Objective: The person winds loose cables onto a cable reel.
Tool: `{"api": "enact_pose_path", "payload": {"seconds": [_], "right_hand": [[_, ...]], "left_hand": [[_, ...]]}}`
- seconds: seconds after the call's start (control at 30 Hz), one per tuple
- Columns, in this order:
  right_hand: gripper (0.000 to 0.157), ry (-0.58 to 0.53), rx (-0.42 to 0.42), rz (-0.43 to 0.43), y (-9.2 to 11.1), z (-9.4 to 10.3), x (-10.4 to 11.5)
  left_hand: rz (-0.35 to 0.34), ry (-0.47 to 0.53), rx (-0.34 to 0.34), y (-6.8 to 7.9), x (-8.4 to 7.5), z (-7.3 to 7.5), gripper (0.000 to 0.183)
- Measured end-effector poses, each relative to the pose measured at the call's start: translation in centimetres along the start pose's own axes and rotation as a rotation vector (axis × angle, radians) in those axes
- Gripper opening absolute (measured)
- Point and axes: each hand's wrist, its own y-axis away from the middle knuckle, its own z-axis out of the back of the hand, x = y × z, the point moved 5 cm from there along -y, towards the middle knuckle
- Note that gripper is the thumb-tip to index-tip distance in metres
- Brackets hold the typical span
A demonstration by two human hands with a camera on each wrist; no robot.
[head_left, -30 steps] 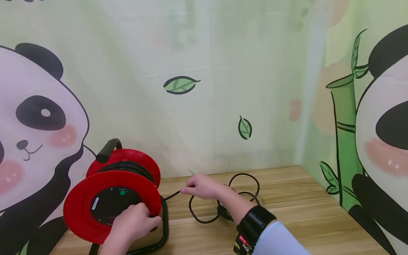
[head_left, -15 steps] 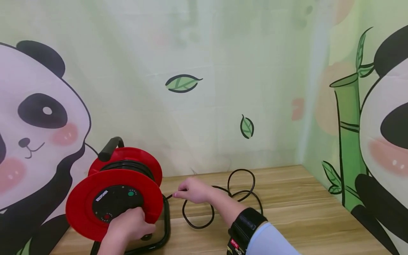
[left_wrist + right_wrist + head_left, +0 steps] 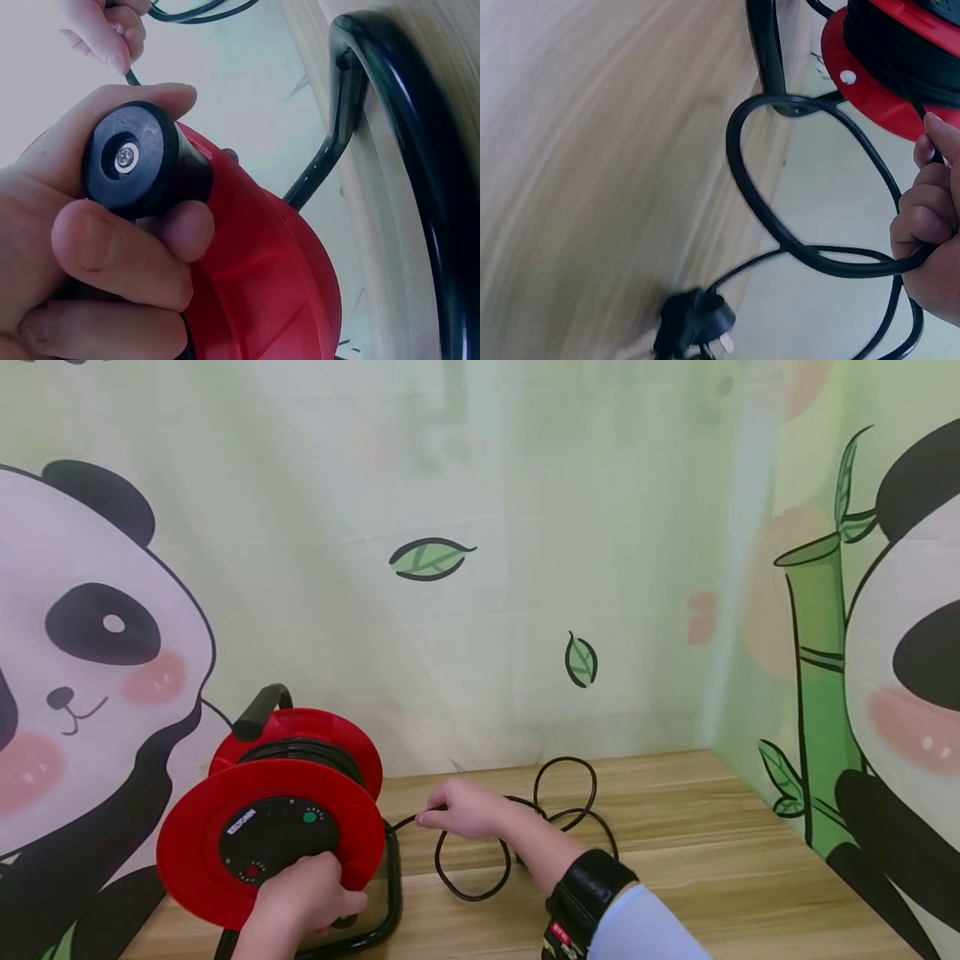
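A red cable reel (image 3: 187, 868) stands on the left of the table, black cable (image 3: 307, 748) wound between its discs. Its front disc has a black centre panel with a green button. My left hand (image 3: 300, 893) grips the reel's black crank knob (image 3: 135, 157), thumb and fingers curled round it in the left wrist view. To the right of the reel, my right hand (image 3: 465, 810) pinches the cable's loose stretch between thumb and forefinger, with the other fingers curled in. In the right wrist view, that cable loops (image 3: 742, 172) below the hand, near a black plug (image 3: 694, 322).
The reel's black tubular stand (image 3: 393, 881) reaches out to the right of the disc, and a carry handle (image 3: 258, 712) rises behind. Loose cable coils (image 3: 472, 897) lie on the wooden table (image 3: 712, 843). A panda-print cloth (image 3: 487, 610) hangs close behind.
The reel has turned a little clockwise, its label and green button shifting right, with my left hand on the knob. My right hand and the cable moved slightly left; the loose coils shifted.
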Motion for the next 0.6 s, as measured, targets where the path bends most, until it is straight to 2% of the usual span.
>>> {"api": "enact_pose_path", "payload": {"seconds": [0.23,0.47,0.6], "right_hand": [[0.041,-0.015,-0.039,-0.028,1.7,2.7,-1.4],[0.047,-0.007,-0.085,-0.092,3.9,5.5,-3.8],[0.049,-0.011,-0.096,-0.092,4.9,6.9,-4.6]], "left_hand": [[0.000,-0.004,0.004,0.0,-0.1,0.0,0.030],[0.002,0.010,0.015,0.1,-0.1,0.1,0.030],[0.003,0.013,0.016,0.1,-0.1,0.1,0.031]]}}
